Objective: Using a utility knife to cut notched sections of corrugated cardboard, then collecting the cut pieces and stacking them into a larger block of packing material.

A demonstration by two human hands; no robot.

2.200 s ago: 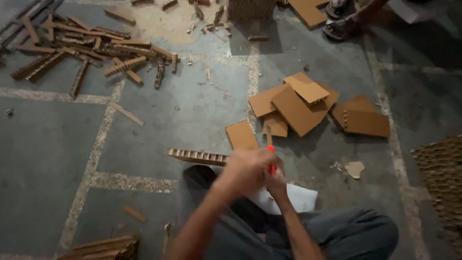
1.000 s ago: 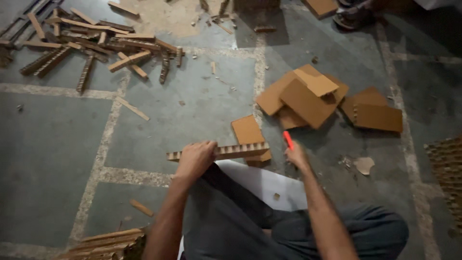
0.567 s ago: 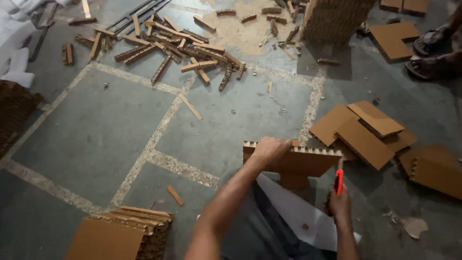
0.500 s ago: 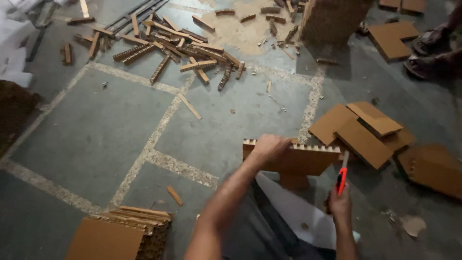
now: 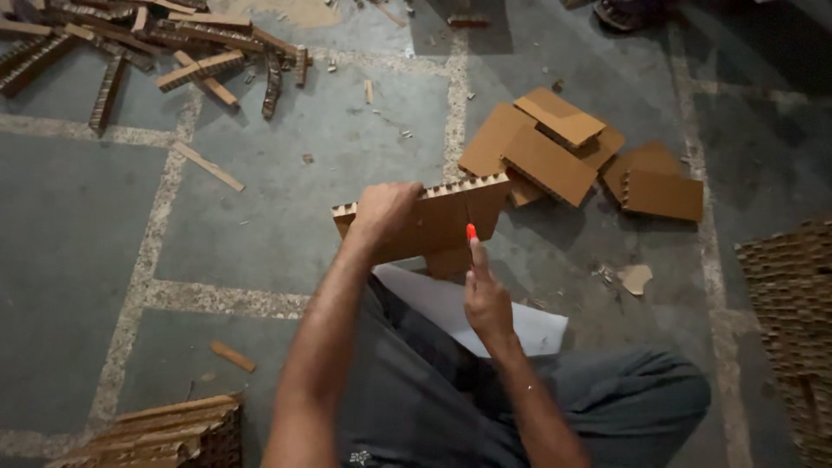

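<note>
sitting low on the floor (image 5: 260, 225), a honeycomb cardboard panel (image 5: 438, 221) is held on edge above the lap, clamped at its top left corner by the left hand (image 5: 381, 208) so its face is steadied for the red-tipped cutter (image 5: 471, 232), gripped in the right hand (image 5: 485, 299). cut squares (image 5: 555, 147) are piled beyond, strips (image 5: 173, 52) farther off toward the floor's far left corner.

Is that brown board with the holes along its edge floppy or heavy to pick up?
Probably stiff: the cardboard board stays flat though only the left hand grips one end. Likely light, since its edge shows hollow cells. The right hand holds a red-tipped cutter beside it.
</note>
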